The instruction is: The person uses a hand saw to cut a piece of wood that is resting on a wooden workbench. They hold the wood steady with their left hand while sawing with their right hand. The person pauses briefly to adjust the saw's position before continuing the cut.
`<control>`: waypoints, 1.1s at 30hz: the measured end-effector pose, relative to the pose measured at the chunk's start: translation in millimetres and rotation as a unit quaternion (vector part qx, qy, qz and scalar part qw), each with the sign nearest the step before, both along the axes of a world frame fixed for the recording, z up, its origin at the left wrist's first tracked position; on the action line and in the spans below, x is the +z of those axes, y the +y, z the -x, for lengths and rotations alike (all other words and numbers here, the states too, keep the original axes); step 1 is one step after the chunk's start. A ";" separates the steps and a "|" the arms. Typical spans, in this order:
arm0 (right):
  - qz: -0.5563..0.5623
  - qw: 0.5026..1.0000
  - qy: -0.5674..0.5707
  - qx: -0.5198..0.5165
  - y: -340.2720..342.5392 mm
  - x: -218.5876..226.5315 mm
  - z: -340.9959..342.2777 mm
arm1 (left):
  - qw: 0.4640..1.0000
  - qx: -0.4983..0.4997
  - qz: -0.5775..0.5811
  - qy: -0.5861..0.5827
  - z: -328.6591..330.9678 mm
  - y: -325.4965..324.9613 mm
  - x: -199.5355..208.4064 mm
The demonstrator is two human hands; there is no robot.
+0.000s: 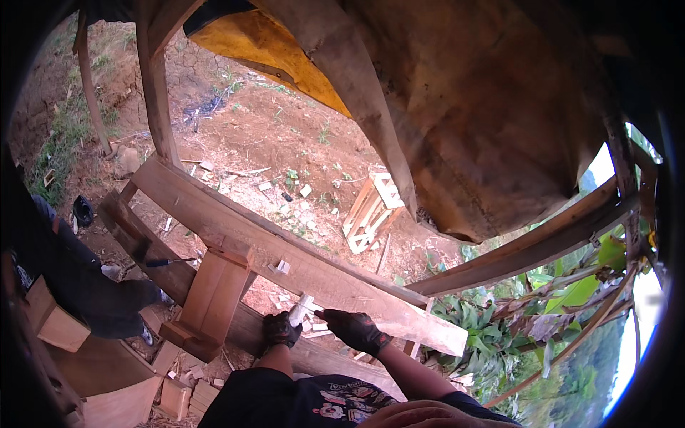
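Observation:
Both my hands wear dark gloves and are close together over the near edge of the long plank bench [342,279]. My left hand [280,330] is closed around a pale, roughly cut piece of wood [300,311], which tilts up to the right. Just right of it, my right hand [351,330] is closed, its fingers toward the wood. A short dark end shows at those fingers, but I cannot make out what it belongs to. On the bench beyond my left hand sits a small pale wood block [283,267].
A reddish wooden assembly [212,296] rests across the planks to the left, beside a thin tool with a dark handle [165,262]. Another person's leg [118,307] is at far left. Offcuts [175,396] lie below. A slatted wooden frame [372,212] stands beyond; a brown tarp [492,107] hangs overhead.

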State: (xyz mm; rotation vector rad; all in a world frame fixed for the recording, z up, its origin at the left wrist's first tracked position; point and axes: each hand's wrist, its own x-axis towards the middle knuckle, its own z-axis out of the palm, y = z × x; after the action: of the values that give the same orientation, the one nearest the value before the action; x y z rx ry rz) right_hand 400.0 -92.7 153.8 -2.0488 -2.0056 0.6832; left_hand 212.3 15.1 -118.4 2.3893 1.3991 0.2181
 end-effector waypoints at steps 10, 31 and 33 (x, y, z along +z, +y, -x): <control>0.034 0.994 0.085 -0.053 -84.9 86.3 5.2 | 0.998 -0.015 0.049 0.035 -1.8 10.8 39.4; -0.112 0.984 0.104 -0.090 48.4 -119.7 9.7 | 0.999 -0.005 0.051 0.002 -3.7 5.3 33.4; -0.007 0.986 0.078 -0.145 83.8 -101.2 19.6 | 0.999 -0.004 0.052 0.013 4.2 9.8 40.5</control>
State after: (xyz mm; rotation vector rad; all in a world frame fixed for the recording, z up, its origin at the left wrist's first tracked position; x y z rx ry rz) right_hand 380.4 -8.9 52.7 -2.1459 -1.5803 0.7403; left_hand 208.1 24.9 -77.9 2.3200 1.3759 0.1099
